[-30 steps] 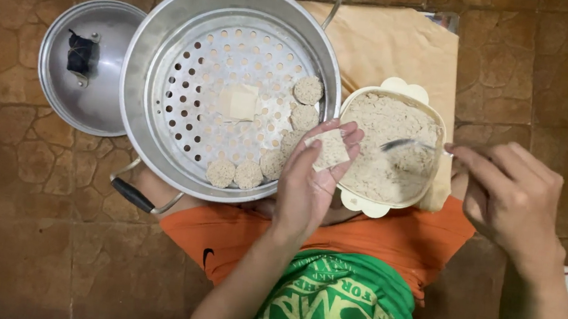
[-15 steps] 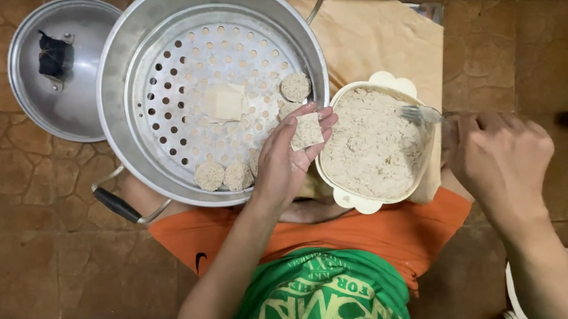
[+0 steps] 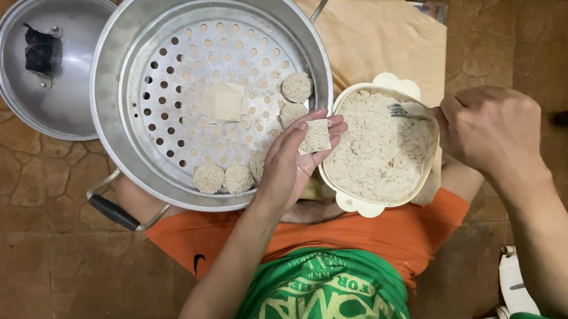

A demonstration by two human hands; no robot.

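Risk: the wrapper square rests loosely on our left hand at frame centre, over the steamer pot rim; we judge that a tilt of the palm could drop it onto the formed pieces. The left-hand fingers are half open, cradling the square. Our right hand, upper right, is closed around a fork whose tines lie in the cream bowl of filling
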